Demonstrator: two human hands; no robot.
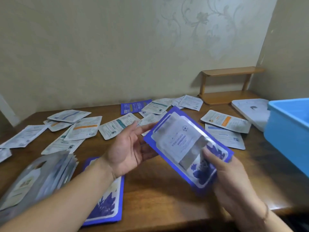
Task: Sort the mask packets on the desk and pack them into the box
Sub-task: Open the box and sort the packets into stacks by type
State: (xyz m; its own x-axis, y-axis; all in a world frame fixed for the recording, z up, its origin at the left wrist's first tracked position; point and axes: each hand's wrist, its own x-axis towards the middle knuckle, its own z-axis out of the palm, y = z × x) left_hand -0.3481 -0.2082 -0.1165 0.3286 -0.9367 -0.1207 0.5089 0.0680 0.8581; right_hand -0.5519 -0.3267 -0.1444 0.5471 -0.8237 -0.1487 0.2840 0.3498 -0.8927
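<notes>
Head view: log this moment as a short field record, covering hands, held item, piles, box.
right hand: grips blue packet at its near end, thumb on top
left hand: open, fingertips at the packet's far-left edge
blue pile: on desk, under the left forearm
silver stack: near left, blurred
loose packets: scattered over the far half
blue box: right edge, inside not visible
</notes>
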